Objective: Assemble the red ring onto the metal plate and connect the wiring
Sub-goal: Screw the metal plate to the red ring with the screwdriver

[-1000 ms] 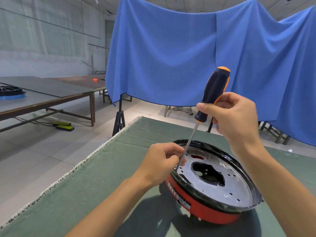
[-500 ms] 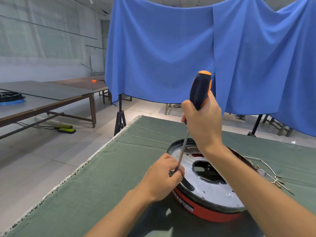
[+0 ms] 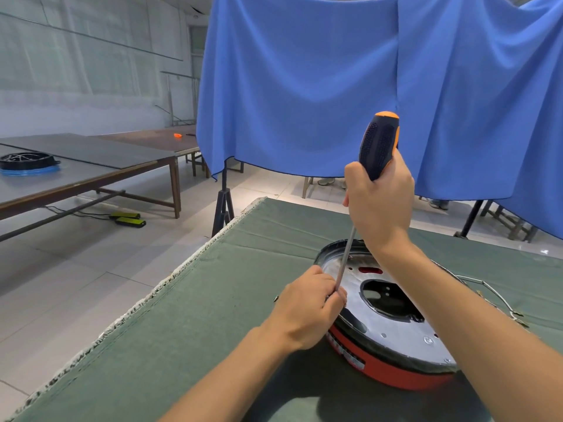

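Right hand (image 3: pixel 379 208) grips the screwdriver (image 3: pixel 378 146) upright; left hand (image 3: pixel 307 312) pinches its shaft low, probably steadying the tip at the metal plate (image 3: pixel 393 325) seated atop the red ring (image 3: pixel 393 376).

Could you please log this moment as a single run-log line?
right hand: grips screwdriver handle | left hand: pinches shaft at metal plate rim | red ring: under plate | wiring: loose on mat
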Demonstrator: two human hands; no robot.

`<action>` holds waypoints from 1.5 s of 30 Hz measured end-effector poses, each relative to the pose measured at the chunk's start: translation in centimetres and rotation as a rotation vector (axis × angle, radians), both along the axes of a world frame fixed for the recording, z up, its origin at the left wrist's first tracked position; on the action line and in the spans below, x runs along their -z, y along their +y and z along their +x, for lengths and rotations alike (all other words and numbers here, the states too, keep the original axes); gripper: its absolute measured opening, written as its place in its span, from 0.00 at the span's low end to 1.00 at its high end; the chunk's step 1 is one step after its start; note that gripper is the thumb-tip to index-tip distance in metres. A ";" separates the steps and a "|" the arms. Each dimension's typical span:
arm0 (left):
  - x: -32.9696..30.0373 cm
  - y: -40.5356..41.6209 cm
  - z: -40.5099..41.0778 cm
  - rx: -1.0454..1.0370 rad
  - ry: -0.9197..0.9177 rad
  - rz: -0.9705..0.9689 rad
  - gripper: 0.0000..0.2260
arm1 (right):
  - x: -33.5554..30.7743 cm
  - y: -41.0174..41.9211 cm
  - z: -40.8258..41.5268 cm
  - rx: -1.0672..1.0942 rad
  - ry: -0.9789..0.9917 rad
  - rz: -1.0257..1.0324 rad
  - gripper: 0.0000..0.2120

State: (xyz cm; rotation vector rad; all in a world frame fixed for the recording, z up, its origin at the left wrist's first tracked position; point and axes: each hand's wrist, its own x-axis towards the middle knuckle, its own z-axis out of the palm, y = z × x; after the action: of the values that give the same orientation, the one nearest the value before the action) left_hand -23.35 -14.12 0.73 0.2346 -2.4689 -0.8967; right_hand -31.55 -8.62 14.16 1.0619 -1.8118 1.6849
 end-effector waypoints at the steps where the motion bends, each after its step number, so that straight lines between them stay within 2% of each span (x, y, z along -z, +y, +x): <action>1: 0.0 0.0 0.0 -0.007 0.004 -0.014 0.23 | -0.2 -0.1 0.1 -0.012 -0.005 -0.015 0.08; 5: -0.4 -0.1 0.0 -0.023 0.089 0.054 0.11 | -1.7 0.3 -0.4 -0.107 -0.028 -0.149 0.08; 9: -0.7 -0.2 -0.2 -0.013 0.067 0.004 0.13 | 0.2 2.0 -1.6 -0.120 -0.099 -0.214 0.06; 12: -0.8 0.0 -0.4 -0.002 0.196 0.253 0.12 | 2.0 3.7 -2.8 -0.127 -0.209 -0.300 0.06; 15: -0.9 -0.9 -0.6 -0.217 0.409 0.413 0.10 | 3.2 5.6 -3.7 -0.092 -0.313 -0.439 0.06; 16: -1.0 -1.4 -0.5 -0.285 0.424 0.455 0.10 | 3.6 6.2 -3.7 -0.085 -0.338 -0.481 0.06; 18: -1.0 -2.7 -0.2 -0.407 0.320 0.485 0.10 | 4.6 7.1 -3.5 -0.084 -0.366 -0.514 0.07; 20: -0.6 -4.3 0.3 -0.538 0.070 0.388 0.09 | 5.5 7.6 -3.1 -0.100 -0.380 -0.506 0.11; 22: 0.1 -5.4 1.0 -0.629 -0.152 0.279 0.08 | 6.2 7.6 -2.6 -0.120 -0.392 -0.480 0.09; 25: 0.8 -6.0 2.0 -0.679 -0.310 0.184 0.06 | 7.0 7.5 -2.1 -0.157 -0.443 -0.465 0.05; 27: 1.0 -5.8 2.3 -0.700 -0.354 0.098 0.04 | 7.1 7.5 -2.2 -0.189 -0.495 -0.449 0.05; 30: 1.4 -5.2 2.2 -0.722 -0.401 -0.102 0.07 | 7.2 7.5 -2.4 -0.201 -0.543 -0.398 0.06; 33: 1.7 -4.8 2.0 -0.716 -0.384 -0.219 0.07 | 7.1 7.7 -2.7 -0.204 -0.549 -0.365 0.04; 37: 1.7 -4.2 1.7 -0.733 -0.330 -0.207 0.12 | 6.9 8.1 -3.0 -0.196 -0.599 -0.395 0.10; 40: 2.1 -3.6 1.3 -0.648 -0.304 -0.213 0.12 | 6.8 8.1 -3.1 -0.176 -0.643 -0.439 0.13; 45: 2.2 -3.3 0.4 -0.584 -0.314 -0.350 0.10 | 7.1 8.2 -3.5 -0.167 -0.698 -0.470 0.07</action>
State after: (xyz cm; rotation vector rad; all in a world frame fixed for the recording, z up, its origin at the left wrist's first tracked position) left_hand -22.98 -17.47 -1.50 0.9671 -2.5512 -0.1878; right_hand -35.05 -0.42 7.02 0.4526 -1.5575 2.6465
